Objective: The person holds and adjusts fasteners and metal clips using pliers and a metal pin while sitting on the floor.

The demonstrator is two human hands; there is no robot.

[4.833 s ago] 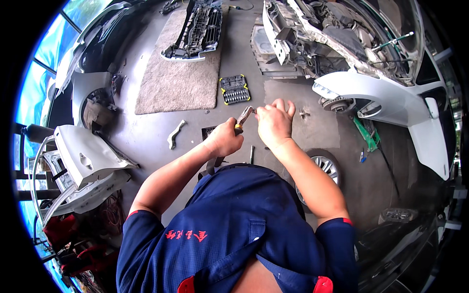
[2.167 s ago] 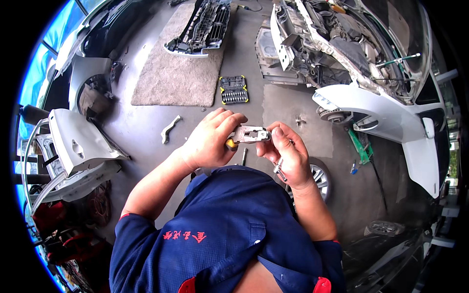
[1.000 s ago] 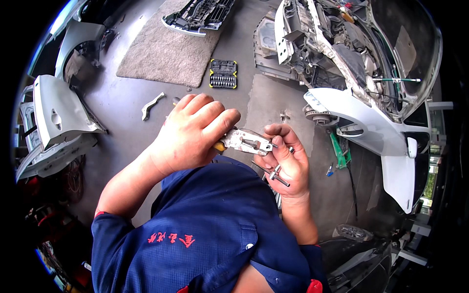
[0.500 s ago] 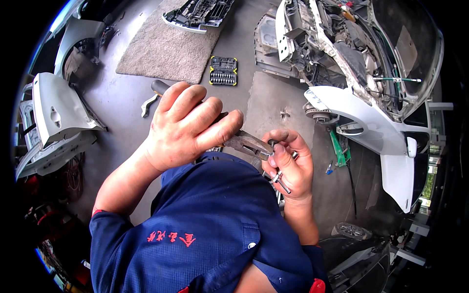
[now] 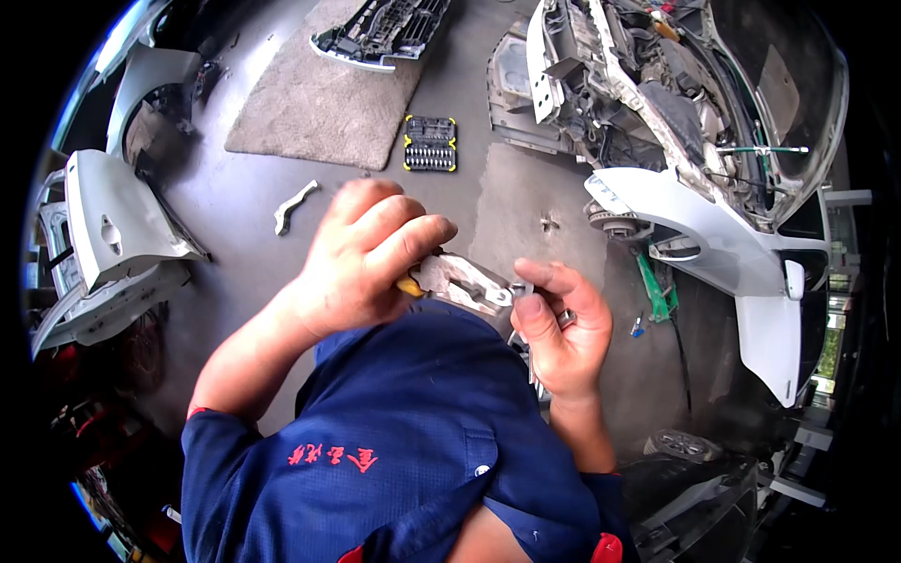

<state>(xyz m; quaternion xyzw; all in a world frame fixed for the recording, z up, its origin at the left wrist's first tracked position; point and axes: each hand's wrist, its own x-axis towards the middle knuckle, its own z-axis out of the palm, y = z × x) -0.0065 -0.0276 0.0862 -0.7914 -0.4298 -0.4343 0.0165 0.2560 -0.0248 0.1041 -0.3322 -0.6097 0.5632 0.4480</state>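
And here your left hand (image 5: 361, 253) rolls the worn steel pliers with yellow on the handle (image 5: 460, 281) over: half a second ago their narrow edge faces up, now it's the broad, scuffed flat of the head. Your left fingers stay wrapped around the handles, knuckles up. The grey handle end that pokes out beyond those knuckles a moment earlier is gone from sight, and the white curved part (image 5: 296, 207) on the grey floor (image 5: 535, 188) shows whole again. Over to your right hand (image 5: 571, 347): thumb and forefinger look pressed on a small shiny metal piece (image 5: 522, 290), right at the pliers' tip, out in front of your navy shirt (image 5: 404, 413). Whether the jaws bite it or merely touch, I can't tell. The thin rod sticking out below that hand is no longer plain to see; just a short round metal end (image 5: 566, 318) shows behind the thumb. With this turn, I'd judge, the meeting point of tip and piece faces you more squarely. Beyond, the black case with yellow corners (image 5: 431, 129) lies beside the beige shaggy carpet (image 5: 310, 103).
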